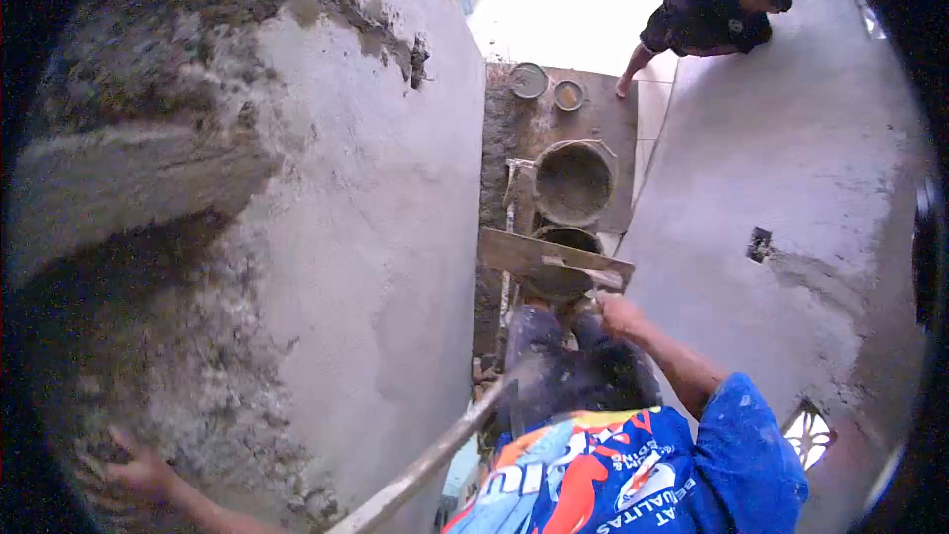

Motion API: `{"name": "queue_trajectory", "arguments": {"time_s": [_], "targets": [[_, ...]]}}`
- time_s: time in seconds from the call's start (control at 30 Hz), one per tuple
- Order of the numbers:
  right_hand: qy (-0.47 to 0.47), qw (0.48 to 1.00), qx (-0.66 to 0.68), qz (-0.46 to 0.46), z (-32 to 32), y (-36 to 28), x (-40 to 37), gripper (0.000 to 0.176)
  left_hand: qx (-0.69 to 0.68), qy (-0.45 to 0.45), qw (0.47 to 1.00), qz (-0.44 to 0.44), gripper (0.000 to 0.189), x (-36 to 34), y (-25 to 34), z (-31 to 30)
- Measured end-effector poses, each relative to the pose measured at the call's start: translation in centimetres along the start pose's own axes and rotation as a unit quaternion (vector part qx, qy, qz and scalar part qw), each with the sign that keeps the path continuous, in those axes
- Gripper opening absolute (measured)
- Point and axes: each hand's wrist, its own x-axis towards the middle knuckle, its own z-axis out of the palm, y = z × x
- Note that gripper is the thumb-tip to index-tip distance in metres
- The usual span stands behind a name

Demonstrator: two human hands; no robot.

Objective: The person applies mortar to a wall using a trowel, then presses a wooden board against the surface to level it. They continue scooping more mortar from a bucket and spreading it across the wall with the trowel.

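My right hand (pixel 621 314) is closed around the handle of a long plastering float (pixel 514 253), held out level in front of my legs. Below the float is a dark bucket (pixel 568 237), partly hidden by it. At the lower left, my left hand (pixel 138 475) has its fingers spread over the rough, dark part of the plastered wall (pixel 386 267). Nothing shows in that hand, and its fingertips are dim near the picture's edge.
A large mortar bucket (pixel 573 184) and two smaller round containers, a grey one (pixel 528 81) and a pale-rimmed one (pixel 568 95), stand ahead. A pole (pixel 425 465) slants beside my body. Another person (pixel 714 5) is by the right wall (pixel 751 148).
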Motion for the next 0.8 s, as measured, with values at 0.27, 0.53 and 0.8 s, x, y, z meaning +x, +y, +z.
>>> {"name": "queue_trajectory", "arguments": {"time_s": [0.27, 0.53, 0.8], "targets": [[0.113, 0.99, 0.019, 0.082, -1.4, 9.1, -4.8, 0.023, -0.009, 0.01, 0.994, -0.112, 0.056, 0.4, 2.5, -1.1], [0.037, 0.985, 0.121, 0.115, -1.6, 10.1, -7.0, 0.028, -0.056, -0.142, 0.973, -0.175, 0.054, -0.5, 3.1, -1.7], [0.095, 0.992, 0.083, -0.007, -3.8, 5.9, -5.7, 0.023, -0.141, -0.111, 0.958, -0.222, 0.054, -0.8, 3.3, -2.4]]}}
